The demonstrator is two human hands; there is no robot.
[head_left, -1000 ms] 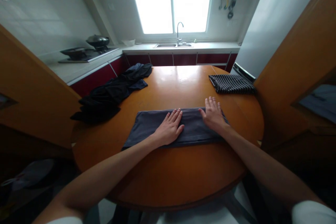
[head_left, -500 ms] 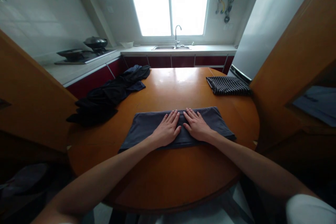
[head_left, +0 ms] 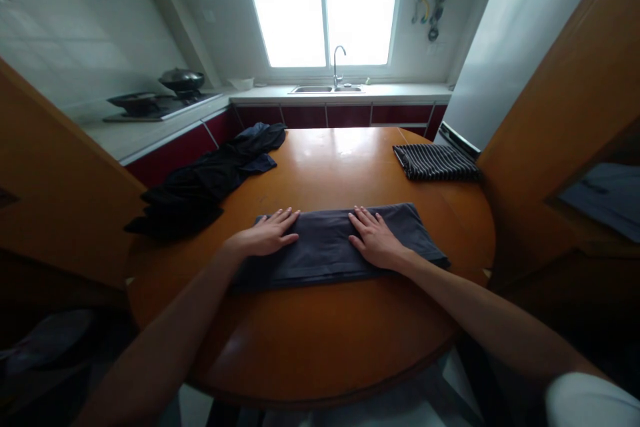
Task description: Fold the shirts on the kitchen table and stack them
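A dark grey garment [head_left: 325, 250], folded into a long flat strip, lies across the near part of the wooden table [head_left: 340, 333]. I cannot tell what kind of garment it is. My left hand [head_left: 267, 233] rests palm down on its left part, fingers stretched towards the far edge and thumb pointing right. Flat on the cloth right of the middle lies my right hand [head_left: 375, 237], its fingers slightly apart. Neither hand grips the fabric. The cloth beneath both palms is hidden.
A heap of dark clothes [head_left: 200, 187] covers the table's left edge. At the far right lies a folded black-and-white striped cloth [head_left: 435, 162]. Beyond the table are a counter with a sink [head_left: 327, 89], a stove with pans [head_left: 183, 80] and a fridge [head_left: 510, 47].
My left hand has slid leftwards across the grey garment, from near its middle to its left part. My right hand has stayed in place.
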